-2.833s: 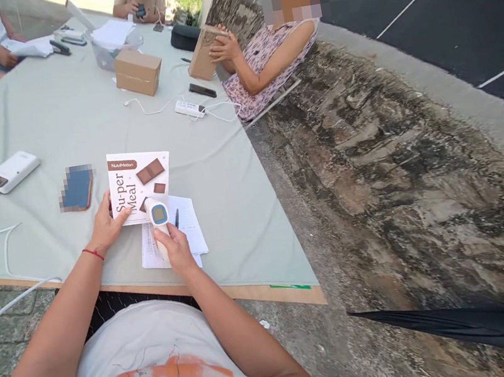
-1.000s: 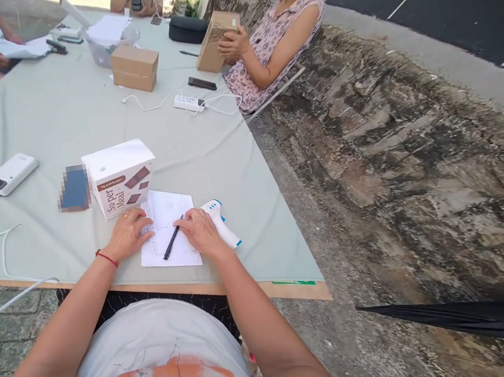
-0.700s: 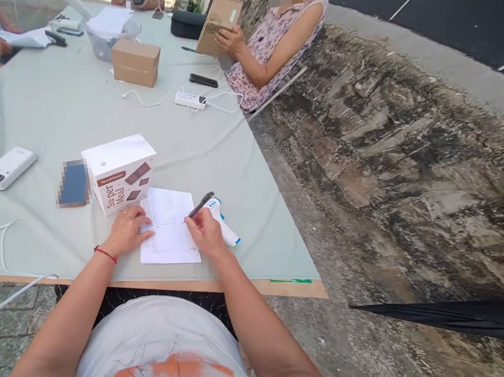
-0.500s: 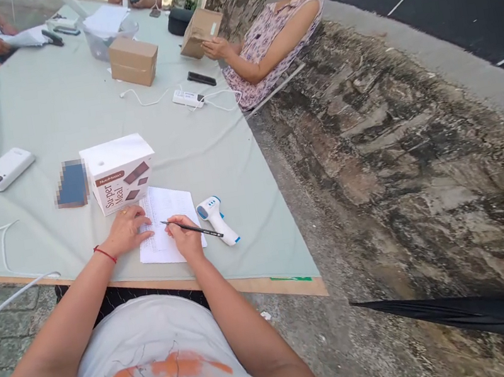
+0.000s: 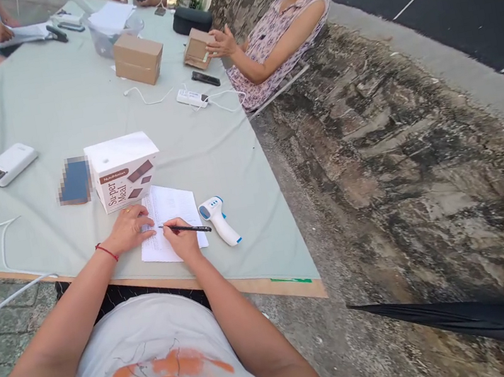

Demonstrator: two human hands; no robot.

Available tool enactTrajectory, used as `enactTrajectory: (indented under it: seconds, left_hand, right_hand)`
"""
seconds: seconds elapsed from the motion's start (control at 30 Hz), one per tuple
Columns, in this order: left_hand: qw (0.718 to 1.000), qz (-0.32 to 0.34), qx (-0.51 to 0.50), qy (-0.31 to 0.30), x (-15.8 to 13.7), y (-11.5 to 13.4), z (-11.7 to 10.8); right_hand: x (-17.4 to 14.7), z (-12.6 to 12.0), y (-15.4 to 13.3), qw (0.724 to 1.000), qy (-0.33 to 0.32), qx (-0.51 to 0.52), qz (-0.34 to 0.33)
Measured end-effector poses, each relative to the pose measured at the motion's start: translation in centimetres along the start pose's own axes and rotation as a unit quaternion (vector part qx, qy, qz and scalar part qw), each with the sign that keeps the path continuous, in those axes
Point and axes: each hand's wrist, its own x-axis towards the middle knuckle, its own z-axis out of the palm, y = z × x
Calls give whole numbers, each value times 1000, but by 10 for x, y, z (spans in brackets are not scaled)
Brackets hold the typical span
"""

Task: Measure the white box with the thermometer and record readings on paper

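My right hand (image 5: 182, 239) is closed around a black pencil-like pen (image 5: 196, 228), its tip on a white sheet of paper (image 5: 172, 202) that carries rows of small writing. Flat on the left edge of that paper lies my left hand (image 5: 130, 228), fingers apart, with a red cord on the wrist. Just beyond the paper stands a white box (image 5: 125, 170) with brown print reading "Su-per Meal". A white and blue infrared thermometer (image 5: 220, 220) lies to the right of my right hand.
A white power bank (image 5: 9, 164) with a cable and a blurred phone-like object (image 5: 75, 181) lie at left. Farther back are a cardboard box (image 5: 139, 58), a power strip (image 5: 191, 98), a black device (image 5: 205, 79) and a plastic bin (image 5: 101, 40). Several people sit around the table (image 5: 44, 119).
My right hand has shifted slightly left over the paper, and the pen lies at a flatter angle. Across the table, a person's small cardboard box has come down to the tabletop, one hand lifting off it.
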Motion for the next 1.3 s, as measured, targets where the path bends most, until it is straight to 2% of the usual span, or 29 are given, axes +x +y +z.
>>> enactTrajectory:
  seconds: [0.27,0.67,1.3]
  left_hand:
    - [1000,0,3,3,0,1,1]
    - [1000,3,7,4,0,1,0]
    - [1000,3,-3,8,-1,0,1]
  right_hand:
    - [-1,-2,0,1000,-7,-19,-13]
    - [0,-2,1,1000,-3,-6,8]
    - [-1,-2,-2,1000,0,-22,3]
